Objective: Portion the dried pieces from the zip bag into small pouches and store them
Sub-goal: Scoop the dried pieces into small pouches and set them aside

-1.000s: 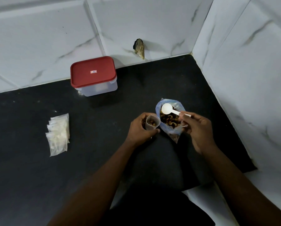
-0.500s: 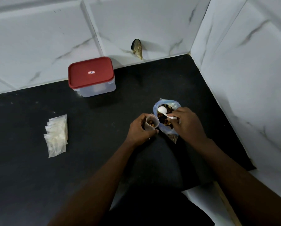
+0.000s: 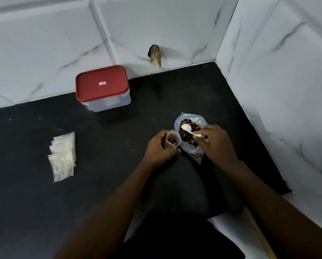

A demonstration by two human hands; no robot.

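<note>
Black counter, tucked into a corner of white, grey-veined wall tiles. Toward its right side, a bluish zip bag, mouth open and facing up, packed with dark and amber dried pieces. White spoon with its bowl lying over the pieces inside the bag's mouth, handle pinched between the curled fingers of the right hand. Just left of the bag, a small pouch of clear plastic, held upright and open in the left hand, fingers wrapped round it and thumb pressed along its lower front; a few pieces sitting inside. Cannot tell whether pouch and bag touch. Well off to the left, a fanned stack of pouches lying flat on the counter. At the back, against the wall, a clear box shut under a red lid. To its right, a ragged hole in the tile.
</note>
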